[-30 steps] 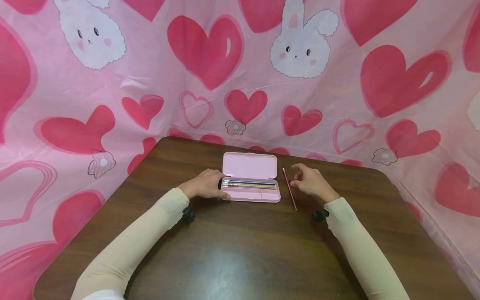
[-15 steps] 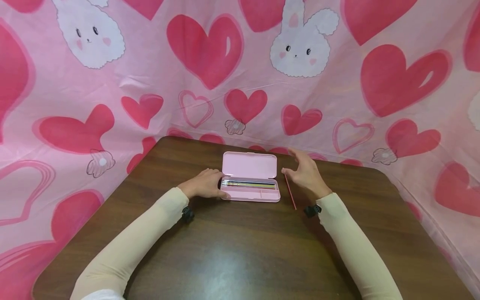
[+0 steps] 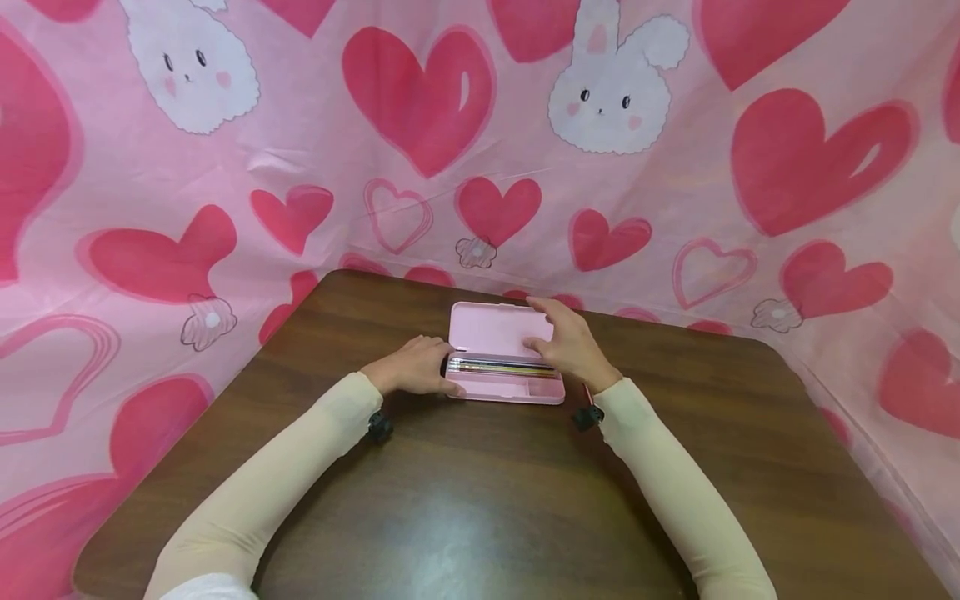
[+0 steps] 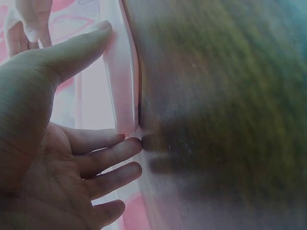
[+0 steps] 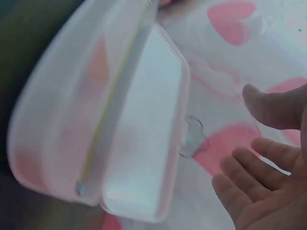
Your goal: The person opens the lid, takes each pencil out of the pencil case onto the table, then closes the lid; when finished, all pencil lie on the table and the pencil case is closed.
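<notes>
Pencil case, long axis left-right, lid on far side

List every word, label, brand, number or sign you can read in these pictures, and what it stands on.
None can be read.
Case: no lettering shows.
Pencils: too small to tell whether they bear print.
Cloth: drawn hearts, rabbits and flowers, no words.
</notes>
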The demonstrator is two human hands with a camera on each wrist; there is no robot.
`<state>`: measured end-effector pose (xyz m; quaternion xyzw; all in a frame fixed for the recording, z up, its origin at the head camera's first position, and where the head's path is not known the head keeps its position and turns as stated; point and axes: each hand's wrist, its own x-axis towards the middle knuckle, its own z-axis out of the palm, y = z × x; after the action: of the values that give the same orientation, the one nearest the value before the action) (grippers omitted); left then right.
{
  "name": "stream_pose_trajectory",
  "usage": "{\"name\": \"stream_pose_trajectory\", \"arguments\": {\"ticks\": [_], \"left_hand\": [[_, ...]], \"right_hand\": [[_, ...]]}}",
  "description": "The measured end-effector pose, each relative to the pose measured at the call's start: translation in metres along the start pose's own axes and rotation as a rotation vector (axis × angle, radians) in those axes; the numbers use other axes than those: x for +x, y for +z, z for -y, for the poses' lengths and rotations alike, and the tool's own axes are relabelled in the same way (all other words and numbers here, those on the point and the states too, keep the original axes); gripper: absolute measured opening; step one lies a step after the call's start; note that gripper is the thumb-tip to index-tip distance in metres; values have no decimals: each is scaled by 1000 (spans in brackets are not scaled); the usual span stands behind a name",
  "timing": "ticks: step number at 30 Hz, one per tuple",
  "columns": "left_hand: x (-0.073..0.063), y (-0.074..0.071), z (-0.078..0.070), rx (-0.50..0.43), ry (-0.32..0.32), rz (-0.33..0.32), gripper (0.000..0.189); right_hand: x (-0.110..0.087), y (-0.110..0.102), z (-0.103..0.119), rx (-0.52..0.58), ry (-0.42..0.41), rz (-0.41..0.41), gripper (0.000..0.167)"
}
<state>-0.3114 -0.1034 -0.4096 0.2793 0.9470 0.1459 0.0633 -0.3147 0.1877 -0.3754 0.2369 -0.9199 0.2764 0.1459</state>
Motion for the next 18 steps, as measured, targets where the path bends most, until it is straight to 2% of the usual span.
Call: {"name": "stream_pose_trajectory", "arguments": {"ticks": [5,8,11,18], "left_hand": [[1,1,1,2,-5,4,84],[3,2,2,0,-8,9,84],[3,2,3,0,-9,11,84],[2,2,1,7,-3,4,84]], "right_hand": [[-3,17,0,-4,-55,103,55],[-4,22,0,-8,-47,151,49],[-6,24,0,4,-30,169,45],[-8,32,-4,-21,-48,202,31]]}}
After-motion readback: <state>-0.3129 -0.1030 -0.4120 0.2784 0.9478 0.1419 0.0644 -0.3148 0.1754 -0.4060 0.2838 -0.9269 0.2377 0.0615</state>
